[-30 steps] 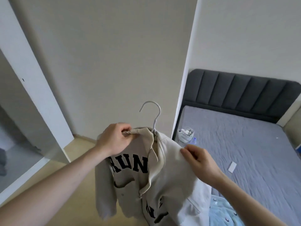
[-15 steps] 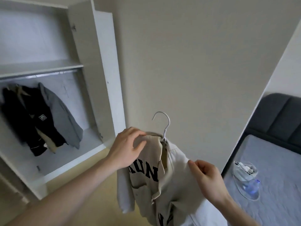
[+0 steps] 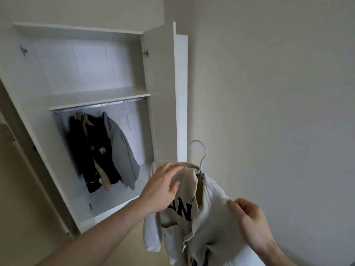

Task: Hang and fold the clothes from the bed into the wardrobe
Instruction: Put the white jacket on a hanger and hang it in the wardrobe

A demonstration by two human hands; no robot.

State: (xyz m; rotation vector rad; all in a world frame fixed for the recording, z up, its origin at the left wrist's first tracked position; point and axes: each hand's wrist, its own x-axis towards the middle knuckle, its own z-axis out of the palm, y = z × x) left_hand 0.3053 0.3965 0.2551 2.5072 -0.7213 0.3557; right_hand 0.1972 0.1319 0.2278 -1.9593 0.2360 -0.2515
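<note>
- Your left hand point(image 3: 163, 186) rests on the left shoulder of the cream jacket point(image 3: 201, 217), fingers spread and lightly bent over the fabric near the collar; from this angle you cannot tell whether the thumb pinches the cloth underneath.
- Your right hand point(image 3: 249, 221) grips the jacket's right shoulder, fingers curled around a fold of fabric; the fingertips are hidden behind the cloth.
- The jacket sits on a white hanger point(image 3: 200, 156); only the hook and neck show above the collar, and the hanger's arms are buried inside the garment.
- The dark block lettering on the chest is partly covered by your left hand and the open front flap, so it cannot be read in full.
- The jacket's lower part runs off the bottom edge of the view, and one sleeve hangs down on the left.
- You hold the jacket in the air, just right of the open wardrobe point(image 3: 92, 96) and in front of its door point(image 3: 180, 93), not yet on the rail point(image 3: 99, 105).
- On that rail, under the shelf, hang a black jacket point(image 3: 90, 150) and a grey jacket point(image 3: 123, 148), overlapping; a beige garment between them is mostly hidden.
- The wardrobe's left side and floor are cut off or shadowed.
</note>
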